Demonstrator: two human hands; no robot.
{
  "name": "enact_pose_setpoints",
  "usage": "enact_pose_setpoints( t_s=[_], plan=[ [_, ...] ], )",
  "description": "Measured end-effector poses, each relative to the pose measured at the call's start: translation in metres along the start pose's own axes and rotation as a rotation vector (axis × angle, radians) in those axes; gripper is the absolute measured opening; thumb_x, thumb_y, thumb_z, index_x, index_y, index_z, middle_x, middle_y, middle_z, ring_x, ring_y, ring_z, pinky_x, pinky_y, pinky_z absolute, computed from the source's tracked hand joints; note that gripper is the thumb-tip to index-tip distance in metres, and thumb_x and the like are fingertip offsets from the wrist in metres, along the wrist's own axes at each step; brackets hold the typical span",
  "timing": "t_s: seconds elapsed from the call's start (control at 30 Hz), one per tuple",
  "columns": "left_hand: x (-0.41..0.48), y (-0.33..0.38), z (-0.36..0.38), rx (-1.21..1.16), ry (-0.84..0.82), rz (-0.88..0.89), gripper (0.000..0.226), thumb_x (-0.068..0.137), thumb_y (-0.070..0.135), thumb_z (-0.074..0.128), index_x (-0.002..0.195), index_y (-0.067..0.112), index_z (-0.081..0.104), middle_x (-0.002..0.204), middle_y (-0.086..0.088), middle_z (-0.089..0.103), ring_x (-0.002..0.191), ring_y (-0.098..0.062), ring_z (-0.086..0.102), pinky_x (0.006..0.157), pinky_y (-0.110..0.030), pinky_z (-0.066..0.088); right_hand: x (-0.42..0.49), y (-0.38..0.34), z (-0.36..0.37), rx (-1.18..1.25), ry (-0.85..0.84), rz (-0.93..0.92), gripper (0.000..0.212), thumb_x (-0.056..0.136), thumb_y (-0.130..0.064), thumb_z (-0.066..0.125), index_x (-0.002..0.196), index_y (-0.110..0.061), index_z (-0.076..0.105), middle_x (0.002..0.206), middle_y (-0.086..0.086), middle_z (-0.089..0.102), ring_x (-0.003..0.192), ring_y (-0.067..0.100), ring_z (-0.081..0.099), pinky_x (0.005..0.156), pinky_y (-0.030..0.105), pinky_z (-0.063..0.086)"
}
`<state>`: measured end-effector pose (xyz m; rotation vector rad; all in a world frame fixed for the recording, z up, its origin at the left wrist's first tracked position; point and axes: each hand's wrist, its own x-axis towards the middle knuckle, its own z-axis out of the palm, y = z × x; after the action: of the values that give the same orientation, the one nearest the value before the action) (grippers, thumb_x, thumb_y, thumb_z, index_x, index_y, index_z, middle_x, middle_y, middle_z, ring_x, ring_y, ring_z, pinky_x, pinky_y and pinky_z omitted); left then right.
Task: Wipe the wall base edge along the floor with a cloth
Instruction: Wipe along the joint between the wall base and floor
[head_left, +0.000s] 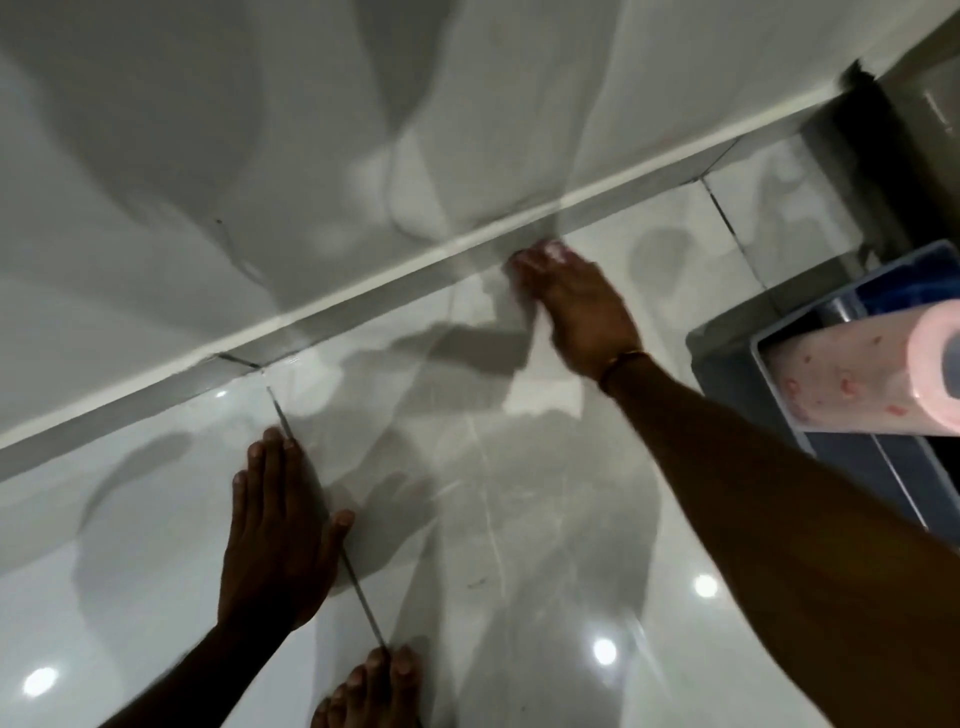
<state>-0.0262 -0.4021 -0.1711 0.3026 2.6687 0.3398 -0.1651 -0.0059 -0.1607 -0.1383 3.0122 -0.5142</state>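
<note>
Right hand (576, 301) presses pale cloth (551, 250) against glossy skirting (363, 299).

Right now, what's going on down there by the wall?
A person crouches over a glossy tiled floor. The right hand presses something pale, seemingly a cloth, against the wall base edge, though blur hides most of it. The left hand lies flat on the floor as a brace. A bare foot shows below, and a pink roll sits on a blue bin at right.
</note>
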Motion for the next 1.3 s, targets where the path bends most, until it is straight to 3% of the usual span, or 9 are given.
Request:
enact_pose_setpoints(
  t_s=[0.13, 0.27, 0.43, 0.53, 0.63, 0.73, 0.9, 1.1, 1.3],
  plan=[
    [0.001, 0.005, 0.002, 0.032, -0.01, -0.028, 0.102, 0.099, 0.071, 0.008, 0.162, -0.008, 0.009, 0.174, -0.026, 0.0, 0.162, -0.044, 0.001, 0.128, -0.064, 0.016, 0.015, 0.063, -0.028, -0.011, 0.026, 0.355, 0.073, 0.092, 0.011, 0.039, 0.159, -0.019, 0.042, 0.172, 0.007, 0.033, 0.164, 0.03, 0.02, 0.136, 0.043, 0.015],
    [-0.001, 0.001, 0.0, 0.021, -0.019, -0.018, 0.104, 0.097, 0.074, 0.005, 0.163, -0.006, 0.007, 0.175, -0.023, -0.002, 0.162, -0.041, -0.001, 0.128, -0.063, 0.016, 0.043, 0.08, -0.046, 0.199, 0.223, 0.751, 0.06, 0.097, -0.004, 0.052, 0.155, -0.016, 0.045, 0.166, 0.01, 0.038, 0.156, 0.031, 0.033, 0.132, 0.046, 0.025],
    [0.0, 0.003, -0.008, 0.021, -0.045, -0.008, 0.105, 0.098, 0.074, 0.005, 0.161, -0.009, 0.012, 0.174, -0.026, 0.002, 0.161, -0.042, 0.002, 0.127, -0.064, 0.018, 0.056, 0.083, -0.049, 0.147, 0.101, 0.864, 0.071, 0.104, -0.032, 0.04, 0.167, -0.013, 0.012, 0.178, 0.013, 0.003, 0.165, 0.033, 0.001, 0.136, 0.051, 0.003],
    [0.0, 0.006, -0.011, 0.045, -0.066, -0.011, 0.107, 0.098, 0.074, 0.005, 0.161, -0.011, 0.015, 0.173, -0.028, 0.004, 0.161, -0.045, 0.005, 0.127, -0.065, 0.02, 0.046, 0.072, -0.052, 0.037, 0.049, 0.747, 0.077, 0.09, -0.035, 0.029, 0.159, -0.003, 0.03, 0.171, 0.019, 0.026, 0.16, 0.036, 0.023, 0.135, 0.047, 0.015],
    [0.001, 0.007, -0.015, 0.067, -0.093, -0.034, 0.11, 0.095, 0.078, 0.001, 0.162, -0.008, 0.012, 0.174, -0.024, -0.001, 0.162, -0.04, 0.0, 0.129, -0.062, 0.018, 0.017, 0.019, -0.02, 0.115, 0.165, 0.581, 0.052, 0.106, -0.02, 0.036, 0.158, -0.02, 0.042, 0.17, 0.012, 0.034, 0.159, 0.033, 0.03, 0.129, 0.038, 0.026],
    [0.002, 0.012, -0.016, 0.071, -0.094, -0.06, 0.11, 0.094, 0.077, 0.001, 0.162, -0.009, 0.012, 0.174, -0.027, 0.003, 0.162, -0.043, 0.003, 0.129, -0.062, 0.019, -0.002, -0.066, 0.026, 0.119, 0.077, 0.387, 0.069, 0.096, -0.011, 0.031, 0.163, -0.024, 0.033, 0.176, 0.01, 0.021, 0.164, 0.032, 0.017, 0.133, 0.048, 0.017],
    [0.001, 0.01, -0.012, 0.066, -0.07, -0.066, 0.104, 0.096, 0.075, 0.013, 0.164, -0.004, 0.008, 0.175, -0.025, 0.001, 0.163, -0.04, 0.0, 0.131, -0.058, 0.014, -0.021, -0.195, 0.078, 0.233, -0.016, 0.156, 0.069, 0.091, -0.01, 0.04, 0.16, -0.017, 0.042, 0.169, 0.011, 0.038, 0.161, 0.037, 0.026, 0.132, 0.052, 0.02],
    [-0.001, -0.009, -0.011, 0.07, -0.089, -0.014, 0.096, 0.096, 0.069, 0.021, 0.163, 0.009, -0.013, 0.174, -0.013, -0.015, 0.161, -0.028, -0.014, 0.132, -0.047, 0.005, -0.03, -0.232, 0.088, 0.148, -0.185, -0.147, 0.08, 0.088, -0.017, 0.01, 0.16, -0.034, 0.04, 0.173, -0.008, 0.03, 0.165, 0.025, 0.016, 0.135, 0.046, 0.007],
    [-0.001, -0.006, -0.034, 0.013, -0.148, -0.014, 0.1, 0.097, 0.073, 0.018, 0.166, 0.003, 0.001, 0.175, -0.016, -0.007, 0.163, -0.033, -0.005, 0.132, -0.048, 0.011, -0.045, -0.199, 0.066, 0.292, -0.28, -0.372, 0.056, 0.095, 0.009, 0.047, 0.137, -0.018, 0.07, 0.158, 0.005, 0.056, 0.157, 0.028, 0.038, 0.131, 0.046, 0.025]
  ],
)
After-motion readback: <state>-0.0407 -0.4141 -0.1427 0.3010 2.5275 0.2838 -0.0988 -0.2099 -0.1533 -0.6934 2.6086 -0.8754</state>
